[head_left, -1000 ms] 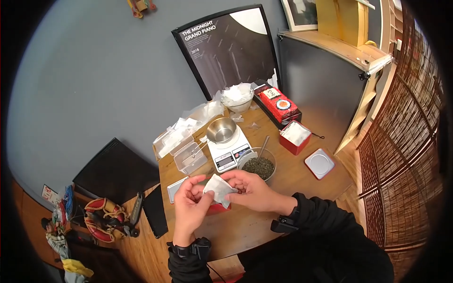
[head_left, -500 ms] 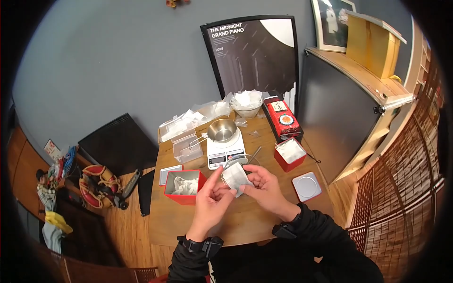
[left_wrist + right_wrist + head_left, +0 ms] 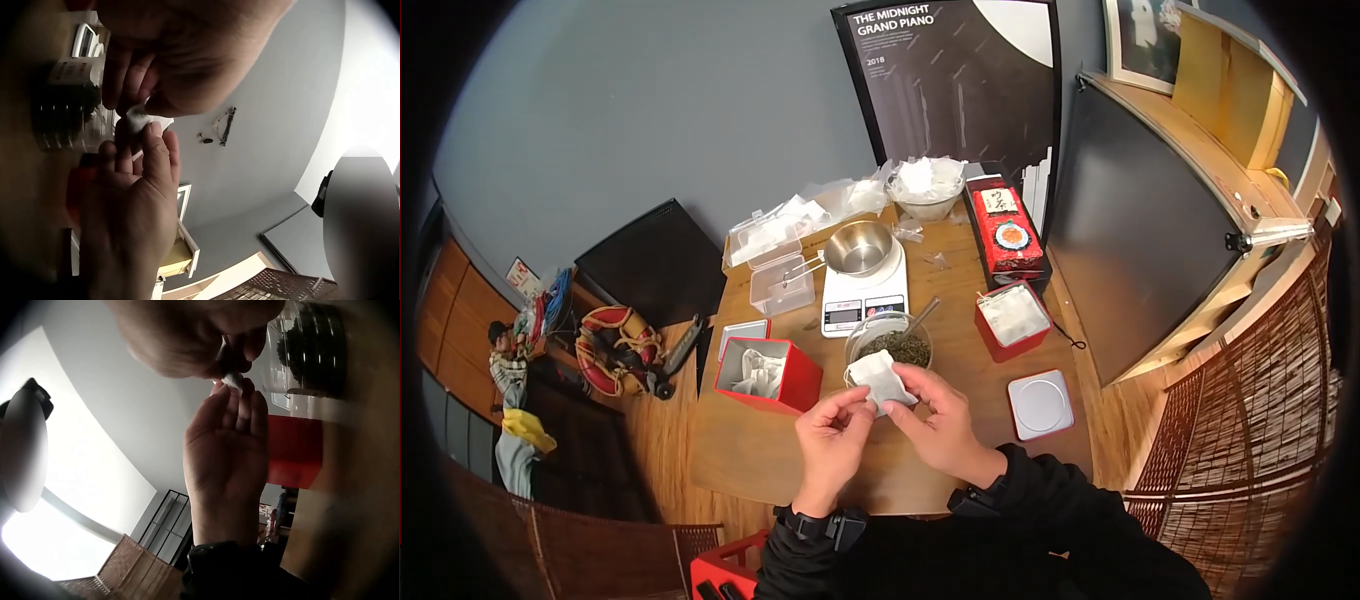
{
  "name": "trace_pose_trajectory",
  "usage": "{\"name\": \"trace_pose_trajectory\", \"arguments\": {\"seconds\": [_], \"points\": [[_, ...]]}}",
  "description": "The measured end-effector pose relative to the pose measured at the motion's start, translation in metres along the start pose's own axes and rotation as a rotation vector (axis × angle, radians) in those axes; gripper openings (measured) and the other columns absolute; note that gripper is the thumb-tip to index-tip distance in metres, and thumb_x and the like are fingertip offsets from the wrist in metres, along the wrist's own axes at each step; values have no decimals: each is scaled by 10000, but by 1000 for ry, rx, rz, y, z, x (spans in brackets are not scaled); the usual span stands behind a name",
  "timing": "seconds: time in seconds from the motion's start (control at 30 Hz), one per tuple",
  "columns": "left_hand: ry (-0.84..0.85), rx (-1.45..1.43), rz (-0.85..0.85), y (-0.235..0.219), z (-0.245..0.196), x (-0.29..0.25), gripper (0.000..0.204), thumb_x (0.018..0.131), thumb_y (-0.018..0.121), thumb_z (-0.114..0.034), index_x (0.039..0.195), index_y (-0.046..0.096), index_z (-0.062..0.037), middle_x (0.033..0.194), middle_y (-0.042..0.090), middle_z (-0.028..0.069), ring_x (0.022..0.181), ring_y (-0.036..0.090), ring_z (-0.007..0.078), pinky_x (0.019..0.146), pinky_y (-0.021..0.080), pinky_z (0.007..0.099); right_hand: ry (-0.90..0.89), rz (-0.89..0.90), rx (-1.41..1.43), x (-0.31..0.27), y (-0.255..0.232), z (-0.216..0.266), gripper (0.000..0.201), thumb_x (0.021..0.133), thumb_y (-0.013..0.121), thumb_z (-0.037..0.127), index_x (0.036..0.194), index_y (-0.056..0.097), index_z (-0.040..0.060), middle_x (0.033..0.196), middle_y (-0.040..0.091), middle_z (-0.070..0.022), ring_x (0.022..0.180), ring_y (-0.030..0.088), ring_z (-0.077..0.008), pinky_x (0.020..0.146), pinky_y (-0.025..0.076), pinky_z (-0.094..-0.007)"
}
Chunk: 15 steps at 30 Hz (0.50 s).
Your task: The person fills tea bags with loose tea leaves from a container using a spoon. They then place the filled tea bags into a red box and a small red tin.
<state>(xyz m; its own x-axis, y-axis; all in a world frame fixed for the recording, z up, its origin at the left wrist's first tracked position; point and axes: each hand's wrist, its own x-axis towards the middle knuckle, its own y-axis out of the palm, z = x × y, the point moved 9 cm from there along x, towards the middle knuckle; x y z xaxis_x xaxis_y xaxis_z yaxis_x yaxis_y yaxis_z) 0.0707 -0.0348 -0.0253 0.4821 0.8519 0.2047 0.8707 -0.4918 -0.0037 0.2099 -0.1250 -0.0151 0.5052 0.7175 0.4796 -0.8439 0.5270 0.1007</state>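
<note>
A white drawstring tea bag [image 3: 878,378] is held up between both hands, over the near rim of a clear bowl [image 3: 851,348] of dark loose tea leaves [image 3: 908,348]. My left hand [image 3: 832,445] pinches its lower left side with thumb and fingertips. On the right side, my right hand [image 3: 945,428] grips it, thumb across the front. In the left wrist view a bit of the white bag [image 3: 138,117] shows between the fingertips; the rest is hidden by the hands. A spoon [image 3: 922,316] leans in the bowl.
Behind the bowl, a kitchen scale [image 3: 865,316] bears a steel pan [image 3: 860,250]. Open red tins with white bags stand left [image 3: 802,382] and right [image 3: 1010,347]. A tin lid [image 3: 1041,405] lies at right. Plastic boxes [image 3: 782,287] and a red tea package [image 3: 1012,232] sit farther back.
The view has shifted, bringing the left red tin and the tea bowl out from behind the hands. Both hands still hold the tea bag, which has turned slightly between the fingers.
</note>
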Motion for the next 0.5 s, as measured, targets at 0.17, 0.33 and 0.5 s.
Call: {"name": "trace_pose_trajectory", "arguments": {"seconds": [0.17, 0.33, 0.5], "points": [[-16, 27, -42, -3, -1, 4, 200, 886, 684, 33, 1086, 687, 43, 863, 702, 30, 742, 617, 42, 671, 489, 184, -85, 8, -125, 0, -2, 13, 401, 866, 719, 36, 1257, 629, 36, 1113, 665, -129, 922, 661, -199, 749, 534, -295], [-54, -13, -19, 0, 0, 15, 190, 882, 670, 48, 1071, 679, 62, 853, 704, 57, 726, 643, 77, 680, 528, 216, -97, 65, -152, 2, -5, 21, 397, 834, 737, 10, 1221, 653, 32, 1071, 676, -125, 890, 650, -191, 726, 536, -322], [-131, -93, 29, -4, 6, 19, 199, 886, 657, 52, 1082, 663, 90, 860, 705, 72, 731, 654, 88, 670, 543, 230, -244, 51, -352, 0, -7, 29, 282, 831, 696, 0, 1110, 679, 34, 1025, 659, -137, 863, 673, -287, 724, 549, -350]]}}
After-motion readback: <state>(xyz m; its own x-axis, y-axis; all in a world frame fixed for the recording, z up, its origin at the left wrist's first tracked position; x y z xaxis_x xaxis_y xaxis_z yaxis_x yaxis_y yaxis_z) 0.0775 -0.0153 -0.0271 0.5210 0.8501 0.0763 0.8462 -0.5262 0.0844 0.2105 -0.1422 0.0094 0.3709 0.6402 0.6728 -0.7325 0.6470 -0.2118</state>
